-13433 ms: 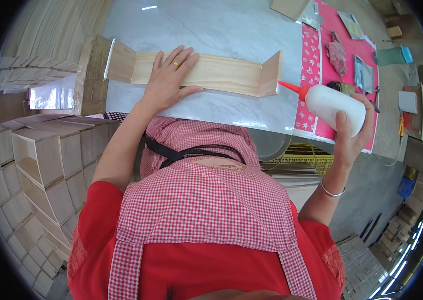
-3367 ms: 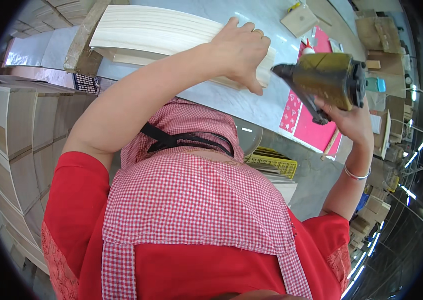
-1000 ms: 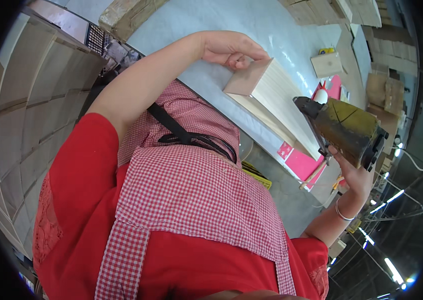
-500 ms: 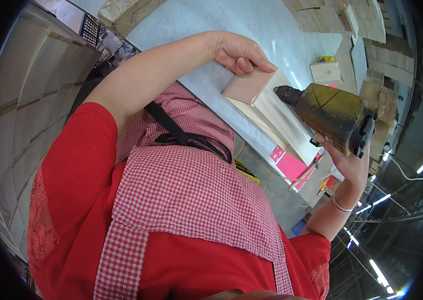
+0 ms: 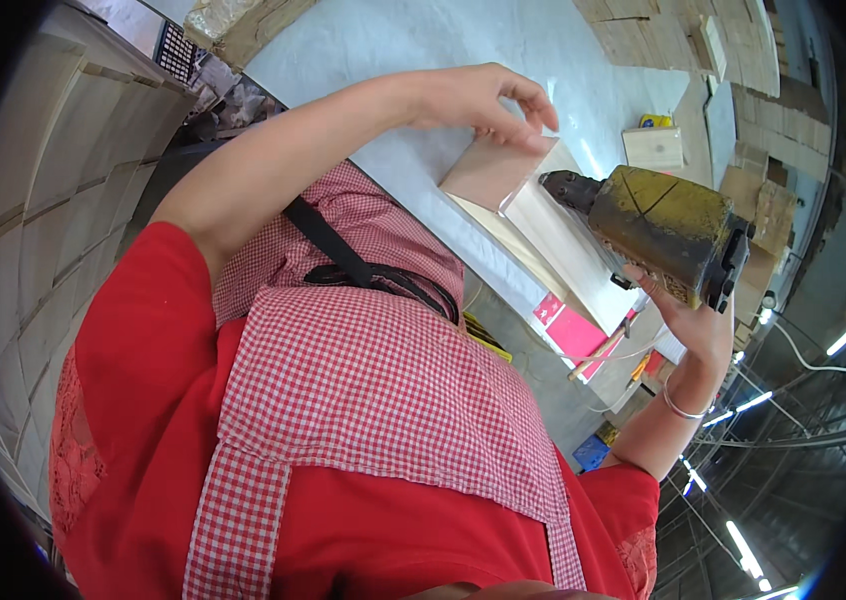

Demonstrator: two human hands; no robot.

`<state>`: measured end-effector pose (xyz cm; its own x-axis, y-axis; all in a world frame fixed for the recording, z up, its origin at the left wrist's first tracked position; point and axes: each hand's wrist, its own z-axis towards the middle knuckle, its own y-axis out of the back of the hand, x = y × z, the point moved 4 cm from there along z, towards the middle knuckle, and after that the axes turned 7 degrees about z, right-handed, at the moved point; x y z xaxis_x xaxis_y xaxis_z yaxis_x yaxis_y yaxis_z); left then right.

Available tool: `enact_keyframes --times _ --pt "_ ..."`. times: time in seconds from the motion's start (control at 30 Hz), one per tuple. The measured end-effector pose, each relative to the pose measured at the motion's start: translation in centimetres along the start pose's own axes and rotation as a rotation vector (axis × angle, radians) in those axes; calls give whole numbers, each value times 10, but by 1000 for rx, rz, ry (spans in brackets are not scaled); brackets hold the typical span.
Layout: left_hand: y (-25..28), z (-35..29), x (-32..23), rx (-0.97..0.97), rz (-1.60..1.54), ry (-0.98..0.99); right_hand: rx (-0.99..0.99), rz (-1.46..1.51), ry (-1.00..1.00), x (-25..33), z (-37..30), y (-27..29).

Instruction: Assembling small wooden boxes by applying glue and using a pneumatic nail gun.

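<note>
My right hand [image 5: 695, 315] is wrapped round the grip of a worn yellow and black nail gun [image 5: 658, 222]. The tool's nose lies at the upper edge of a long wooden box frame [image 5: 568, 245], just beside its end. A square, pinkish-brown end panel [image 5: 496, 178] closes the near-left end of that frame. Over the panel's upper corner hovers my left hand [image 5: 491, 105], fingers apart and curved, thumb side close to the edge; whether it touches the wood I cannot tell. Most of the right hand's fingers are hidden behind the nail gun.
The frame rests on a pale blue-grey worktable [image 5: 363, 55]. A hammer [image 5: 598, 355] lies by a pink sheet [image 5: 575, 328] near the table's right end. Beyond are a small wooden block [image 5: 653, 148], a yellow tape measure [image 5: 655, 121] and stacked boards [image 5: 633, 30]. More panels [image 5: 73, 150] stand at left.
My left hand has let go of the end panel's corner and its fingers have spread and lifted. The nail gun has shifted slightly left, its nose nearer the panel.
</note>
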<state>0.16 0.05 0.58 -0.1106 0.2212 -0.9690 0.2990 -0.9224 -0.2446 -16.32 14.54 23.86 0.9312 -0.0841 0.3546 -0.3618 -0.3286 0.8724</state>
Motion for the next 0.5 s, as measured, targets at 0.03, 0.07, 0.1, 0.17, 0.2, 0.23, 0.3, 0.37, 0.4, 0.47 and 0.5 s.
enact_keyframes --times 0.03,0.07,0.1,0.17,0.2,0.23,0.3,0.37,0.4,0.47,0.5 --pt "-1 -9 -11 -150 209 -125 -15 2 -27 -3 -2 0" --pt "-5 -21 -15 -149 208 -123 -27 6 -50 -6 -2 0" --pt "-9 -33 -22 -155 361 -198 -26 7 -52 -7 -2 0" --pt "-17 -44 -26 -170 510 -271 -8 7 -22 -5 1 1" --pt "-20 -46 -25 -197 560 -295 0 6 -8 -4 2 1" --pt "-23 -47 -24 -224 609 -318 2 6 -7 -5 2 1" --pt "-25 -47 -25 -254 658 -342 -4 6 14 -6 1 1" --pt "-26 -45 -27 -244 663 -329 -5 3 24 -6 0 2" --pt "-27 -43 -27 -239 665 -322 -5 -5 10 -6 0 2" --pt "-27 -40 -28 -244 666 -345 -9 -19 -19 -6 -1 2" --pt "-26 -38 -29 -247 669 -367 -9 -19 -19 -6 -1 2"
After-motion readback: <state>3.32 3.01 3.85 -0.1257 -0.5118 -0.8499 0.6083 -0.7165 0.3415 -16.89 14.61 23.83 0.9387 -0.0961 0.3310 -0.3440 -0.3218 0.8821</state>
